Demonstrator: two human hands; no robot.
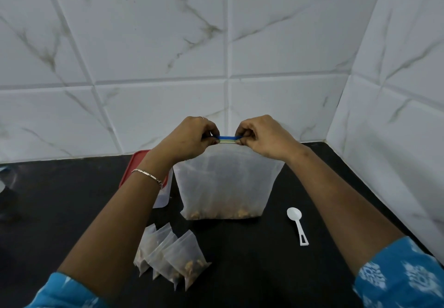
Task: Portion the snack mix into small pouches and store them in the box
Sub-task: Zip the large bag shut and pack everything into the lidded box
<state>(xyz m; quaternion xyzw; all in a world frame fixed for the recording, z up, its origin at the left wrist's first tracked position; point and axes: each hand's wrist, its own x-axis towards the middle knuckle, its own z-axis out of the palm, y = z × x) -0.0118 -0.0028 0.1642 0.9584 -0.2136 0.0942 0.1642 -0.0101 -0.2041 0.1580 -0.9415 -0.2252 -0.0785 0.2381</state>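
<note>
Nearest me, four filled small pouches (171,257) stand in a row on the black tabletop (72,211), a white spoon (297,224) to their right. Beyond them, my left hand (189,139) and right hand (262,137) pinch the big snack bag's (225,187) blue zip strip (227,139), each grip closed on one end. A red lid (134,168) lies behind my left wrist.

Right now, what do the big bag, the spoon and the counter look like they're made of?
Big bag: frosted, translucent plastic, likely; snack mix shows dimly through it, under a blue zip strip. Spoon: glossy white plastic, apparently moulded. Counter: black polished stone, perhaps granite, with faint reflections.
</note>
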